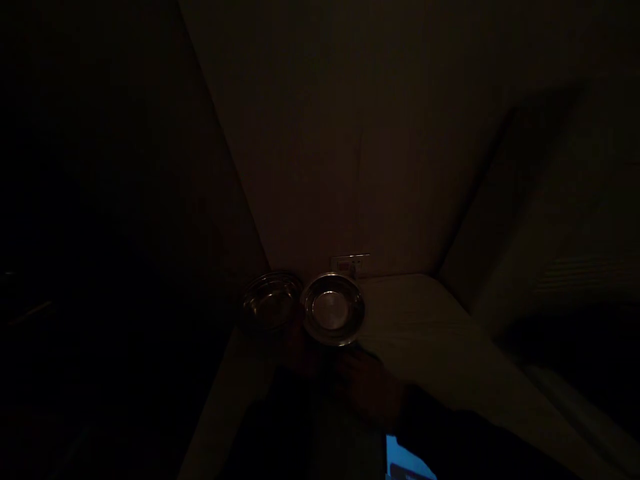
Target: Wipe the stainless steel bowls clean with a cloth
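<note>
In very dim light, a shiny metal bowl (331, 310) sits at 6 o'clock from the middle of the view, its inside facing the camera. The left hand (300, 348) is at its 7 o'clock edge, seeming to touch the rim; too dark to tell whether its fingers are clamped on it. The right hand (367, 385) is just beyond the bowl's 5 o'clock edge, fingers toward it, and I cannot tell whether they grip anything. A second bowl (271, 303) lies close by at 9 o'clock, on the pale table (425, 310). A wall socket (350, 264) is at 1 o'clock, a lit screen (406, 461) farther off at 5 o'clock.
</note>
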The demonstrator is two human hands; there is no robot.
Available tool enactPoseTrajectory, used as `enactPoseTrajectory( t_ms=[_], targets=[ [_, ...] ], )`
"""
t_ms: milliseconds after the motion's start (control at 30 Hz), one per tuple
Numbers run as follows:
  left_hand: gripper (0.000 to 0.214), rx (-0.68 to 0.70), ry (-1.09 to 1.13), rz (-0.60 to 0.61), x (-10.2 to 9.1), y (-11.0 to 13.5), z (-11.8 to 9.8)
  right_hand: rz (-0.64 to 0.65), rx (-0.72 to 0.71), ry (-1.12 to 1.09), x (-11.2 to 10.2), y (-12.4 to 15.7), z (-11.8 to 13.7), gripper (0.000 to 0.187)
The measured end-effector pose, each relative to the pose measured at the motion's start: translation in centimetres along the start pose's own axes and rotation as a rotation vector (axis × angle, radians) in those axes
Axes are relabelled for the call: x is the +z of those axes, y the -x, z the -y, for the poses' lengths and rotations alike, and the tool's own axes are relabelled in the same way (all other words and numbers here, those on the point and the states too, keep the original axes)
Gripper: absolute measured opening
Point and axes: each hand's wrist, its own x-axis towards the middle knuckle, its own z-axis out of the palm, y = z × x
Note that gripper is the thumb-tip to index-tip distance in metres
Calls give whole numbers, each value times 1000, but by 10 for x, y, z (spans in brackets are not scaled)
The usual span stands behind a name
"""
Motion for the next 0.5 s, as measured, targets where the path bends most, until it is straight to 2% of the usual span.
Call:
enactPoseTrajectory(
  t_ms=[67,133,267,333,433,500],
  targets=[
    [33,40,18,-52,5,2,-6,-24,52,-9,-5,2,1,34],
    [34,40,88,-92,13,4,-11,-13,24,-34,-14,7,0,32],
    [40,-50,210,-78,23,5,-15,77,-215,-123,-29,14,-3,13],
    [40,-31,186,-97,24,5,-15,81,-186,-180,-26,15,-3,14],
    [40,14,139,-136,23,7,-16,65,-82,-253,-14,16,1,25],
    [41,47,118,-134,24,9,-18,58,-78,-274,-9,19,3,30]
  ],
)
